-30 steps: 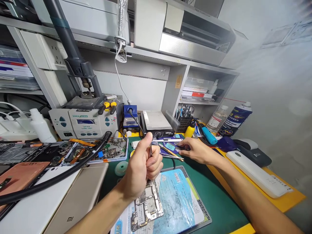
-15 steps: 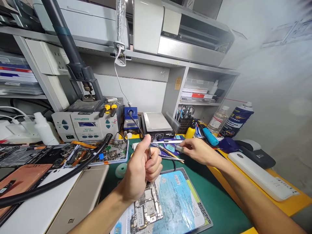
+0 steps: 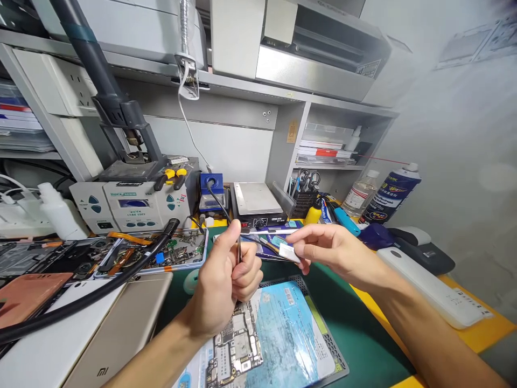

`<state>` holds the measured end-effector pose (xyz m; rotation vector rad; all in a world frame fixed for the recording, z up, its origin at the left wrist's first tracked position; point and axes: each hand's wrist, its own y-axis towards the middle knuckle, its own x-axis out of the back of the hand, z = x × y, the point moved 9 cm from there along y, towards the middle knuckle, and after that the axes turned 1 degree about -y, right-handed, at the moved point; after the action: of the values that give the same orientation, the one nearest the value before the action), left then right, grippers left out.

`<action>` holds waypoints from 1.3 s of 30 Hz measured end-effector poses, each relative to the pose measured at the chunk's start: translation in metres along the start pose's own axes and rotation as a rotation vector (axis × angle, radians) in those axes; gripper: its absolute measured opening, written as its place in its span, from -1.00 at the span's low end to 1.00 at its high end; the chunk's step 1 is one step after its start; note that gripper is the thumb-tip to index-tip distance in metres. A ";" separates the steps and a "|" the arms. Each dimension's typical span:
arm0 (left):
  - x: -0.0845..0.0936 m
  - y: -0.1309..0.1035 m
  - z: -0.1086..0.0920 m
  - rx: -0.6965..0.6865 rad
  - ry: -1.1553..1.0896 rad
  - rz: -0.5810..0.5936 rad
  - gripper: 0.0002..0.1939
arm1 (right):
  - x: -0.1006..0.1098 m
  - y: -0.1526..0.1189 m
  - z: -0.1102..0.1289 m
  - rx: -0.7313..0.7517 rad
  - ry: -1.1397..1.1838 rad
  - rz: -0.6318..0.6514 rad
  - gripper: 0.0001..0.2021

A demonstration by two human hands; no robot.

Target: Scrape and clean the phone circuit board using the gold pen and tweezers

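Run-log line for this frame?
left hand: gripping slim dark tool | right hand: pinching small white piece | circuit board: below left hand

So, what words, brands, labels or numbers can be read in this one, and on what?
"QUICK" and "LEAD FREE": front of the grey station.
"mi": gold phone.
Too small or blurred: print on the spray can, clear bottle, hot plate and blue sheet.

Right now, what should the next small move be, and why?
Probably ease the right hand a little toward the left hand: the right pinches a small white piece, the left grips a thin dark tool, and a gap separates them.
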<state>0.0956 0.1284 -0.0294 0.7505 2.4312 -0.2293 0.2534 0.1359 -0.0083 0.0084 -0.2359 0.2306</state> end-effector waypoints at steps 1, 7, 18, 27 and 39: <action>0.000 0.000 0.000 0.000 0.001 0.000 -0.23 | -0.001 -0.002 0.002 0.002 0.003 0.005 -0.70; -0.001 0.000 -0.002 -0.013 0.020 0.009 -0.24 | -0.011 -0.011 0.002 -0.034 0.015 0.067 -0.68; -0.002 0.000 -0.006 -0.023 0.091 0.021 -0.28 | -0.074 -0.042 -0.013 -0.123 -0.309 0.364 -0.75; -0.004 0.001 -0.009 -0.040 0.120 0.023 -0.26 | -0.082 -0.041 -0.010 0.024 -0.441 0.286 -0.78; -0.003 0.004 -0.008 -0.042 0.156 0.008 -0.19 | -0.087 -0.045 0.000 0.180 -0.512 0.288 -0.84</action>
<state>0.0958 0.1324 -0.0212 0.7861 2.5706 -0.1204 0.1811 0.0727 -0.0275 0.2153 -0.7282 0.5359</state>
